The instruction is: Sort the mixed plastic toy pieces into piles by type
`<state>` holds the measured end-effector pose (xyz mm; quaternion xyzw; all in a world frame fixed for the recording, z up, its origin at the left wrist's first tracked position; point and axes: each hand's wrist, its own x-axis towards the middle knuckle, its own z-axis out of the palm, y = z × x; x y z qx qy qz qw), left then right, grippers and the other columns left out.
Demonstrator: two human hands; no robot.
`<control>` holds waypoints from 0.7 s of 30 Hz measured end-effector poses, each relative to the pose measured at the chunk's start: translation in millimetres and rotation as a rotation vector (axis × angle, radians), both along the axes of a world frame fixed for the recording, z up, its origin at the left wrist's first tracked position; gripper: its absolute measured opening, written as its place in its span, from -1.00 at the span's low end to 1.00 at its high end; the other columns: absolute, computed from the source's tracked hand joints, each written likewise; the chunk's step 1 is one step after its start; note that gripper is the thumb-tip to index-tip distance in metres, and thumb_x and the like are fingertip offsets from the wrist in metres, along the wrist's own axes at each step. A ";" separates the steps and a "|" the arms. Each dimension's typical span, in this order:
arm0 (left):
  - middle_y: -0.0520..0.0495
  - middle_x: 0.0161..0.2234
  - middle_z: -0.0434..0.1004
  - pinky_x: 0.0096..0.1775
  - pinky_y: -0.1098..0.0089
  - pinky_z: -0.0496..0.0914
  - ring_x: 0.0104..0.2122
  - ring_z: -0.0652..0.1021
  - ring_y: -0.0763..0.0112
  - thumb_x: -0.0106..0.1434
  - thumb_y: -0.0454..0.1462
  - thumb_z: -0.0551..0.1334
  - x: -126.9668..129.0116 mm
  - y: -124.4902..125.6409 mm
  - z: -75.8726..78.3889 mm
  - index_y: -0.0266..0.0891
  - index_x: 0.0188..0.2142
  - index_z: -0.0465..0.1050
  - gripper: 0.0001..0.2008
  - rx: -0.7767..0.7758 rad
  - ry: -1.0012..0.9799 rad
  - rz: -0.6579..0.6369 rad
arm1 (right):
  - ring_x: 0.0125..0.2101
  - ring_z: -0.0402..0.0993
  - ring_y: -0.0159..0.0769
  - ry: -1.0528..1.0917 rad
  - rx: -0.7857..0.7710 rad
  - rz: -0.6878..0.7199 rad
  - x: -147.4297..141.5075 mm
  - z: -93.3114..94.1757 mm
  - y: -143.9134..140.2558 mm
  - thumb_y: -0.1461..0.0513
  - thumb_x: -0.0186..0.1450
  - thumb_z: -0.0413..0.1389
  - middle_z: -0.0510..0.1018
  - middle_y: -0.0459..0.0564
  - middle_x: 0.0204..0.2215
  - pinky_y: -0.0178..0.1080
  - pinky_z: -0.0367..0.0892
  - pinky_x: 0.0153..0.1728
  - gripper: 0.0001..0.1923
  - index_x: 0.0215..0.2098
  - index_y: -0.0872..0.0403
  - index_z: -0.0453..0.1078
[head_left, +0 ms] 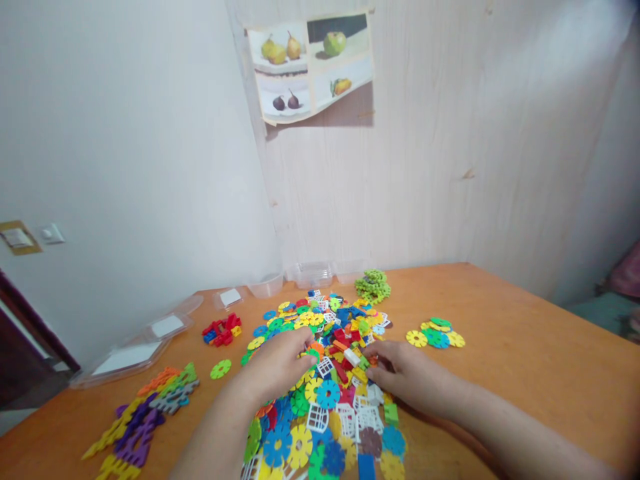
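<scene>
The left hand (280, 363) is laid on the pile of coloured plastic pieces (325, 373), its grip pinched on an orange piece (315, 348). The right hand (407, 373) is rested at the pile's right edge; whether its grip is clenched cannot be told. The pile is spread mid-surface (525, 373).

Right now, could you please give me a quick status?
Left hand and right hand both in the mixed plastic pieces. Grip unclear. Green disc stack beyond.
</scene>
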<state>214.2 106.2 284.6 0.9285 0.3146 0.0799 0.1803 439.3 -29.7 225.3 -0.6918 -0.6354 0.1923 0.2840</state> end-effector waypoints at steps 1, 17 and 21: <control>0.01 -0.34 0.43 -0.40 0.41 0.12 -0.36 0.40 0.35 0.24 -0.19 0.11 1.8 -1.4 -0.7 -0.18 -0.32 0.33 -0.88 -0.015 -0.021 -0.009 | -0.51 0.34 -0.37 0.013 0.009 -0.010 0.2 -1.4 1.6 0.17 0.27 0.07 0.47 -0.13 -0.51 -0.35 0.11 -0.50 -0.80 -0.19 0.02 0.47; -0.16 -0.06 0.47 -0.16 0.33 0.39 -0.17 0.51 0.31 0.25 -0.20 0.21 26.1 -19.9 -6.3 -0.20 0.03 0.36 -0.64 -0.412 -0.473 0.021 | -0.34 0.42 -0.29 0.029 0.275 0.001 -26.1 17.2 -9.2 0.07 0.28 0.15 0.54 -0.05 -0.28 -0.29 0.23 -0.35 -0.61 0.05 -0.02 0.43; -0.13 -0.09 0.48 -0.14 0.32 0.40 -0.17 0.53 0.32 0.29 -0.21 0.19 39.5 -29.1 -17.7 -0.18 0.04 0.33 -0.67 -0.504 -0.537 -0.050 | -0.28 0.44 -0.27 -0.052 0.273 0.066 -34.7 24.8 -15.0 0.08 0.23 0.21 0.57 -0.03 -0.20 -0.29 0.22 -0.32 -0.59 0.03 -0.05 0.42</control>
